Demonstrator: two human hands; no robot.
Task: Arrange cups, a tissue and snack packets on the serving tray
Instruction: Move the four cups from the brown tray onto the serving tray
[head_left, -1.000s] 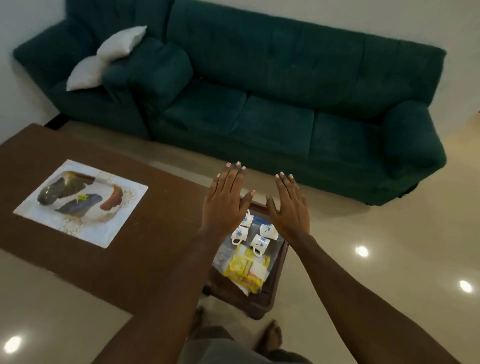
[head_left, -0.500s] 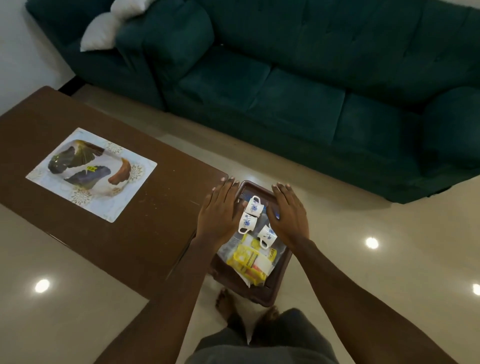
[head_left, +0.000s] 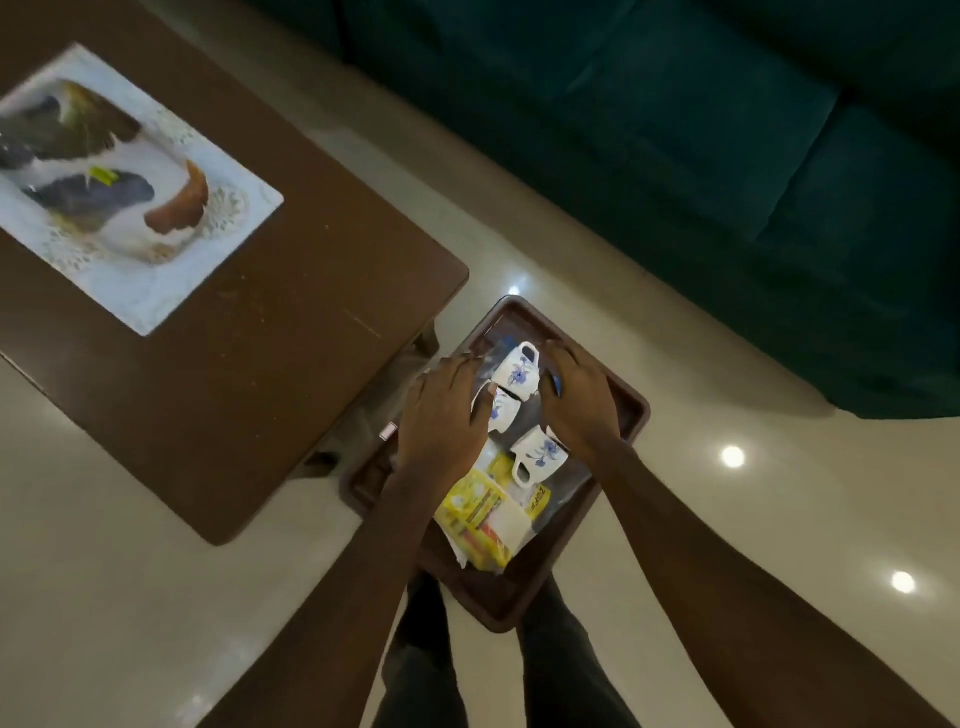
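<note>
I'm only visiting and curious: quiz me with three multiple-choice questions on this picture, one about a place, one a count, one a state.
1. Where is the brown serving tray?
A. beside the brown table, off its corner
B. in the middle of that table
C. on a shelf
2. How many white flowered cups are on it?
A. two
B. three
C. five
3. What are the hands doing?
A. hanging idle
B. lifting the tray
C. lowered among the cups

1 A: it sits lower, past the tabletop's edge.
2 B: far cup, middle cup, near cup.
3 C: left hand and right hand flank them.
</note>
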